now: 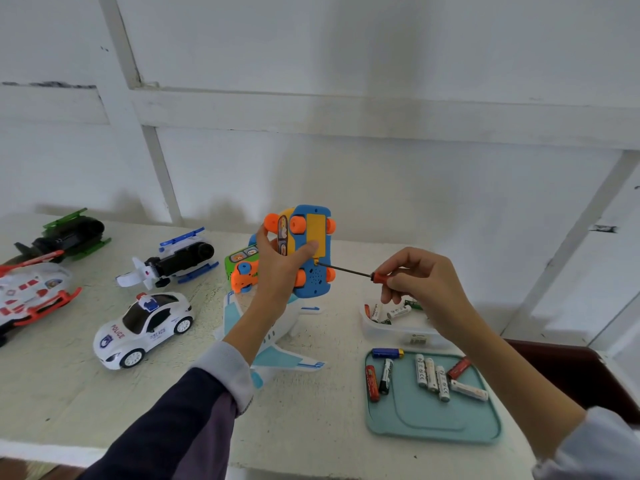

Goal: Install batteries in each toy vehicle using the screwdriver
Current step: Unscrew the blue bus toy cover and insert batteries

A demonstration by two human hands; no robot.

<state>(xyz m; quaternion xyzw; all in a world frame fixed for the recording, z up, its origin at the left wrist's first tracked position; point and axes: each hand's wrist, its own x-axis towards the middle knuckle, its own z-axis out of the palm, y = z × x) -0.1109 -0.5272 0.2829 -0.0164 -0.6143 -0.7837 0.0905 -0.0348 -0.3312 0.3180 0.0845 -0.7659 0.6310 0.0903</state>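
Item in progress: left hand (280,261) grips blue toy car (311,251) underside-out, right hand (412,275) pinches screwdriver (349,270) at its yellow battery cover (316,237); other vehicles at nine o'clock on the worktop (311,445) apparently pending.

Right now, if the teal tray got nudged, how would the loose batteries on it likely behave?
The batteries are smooth cylinders lying on their sides, so they would probably roll. The teal tray has a low raised rim, which would likely stop them. They look small and rigid, likely dense for their size.
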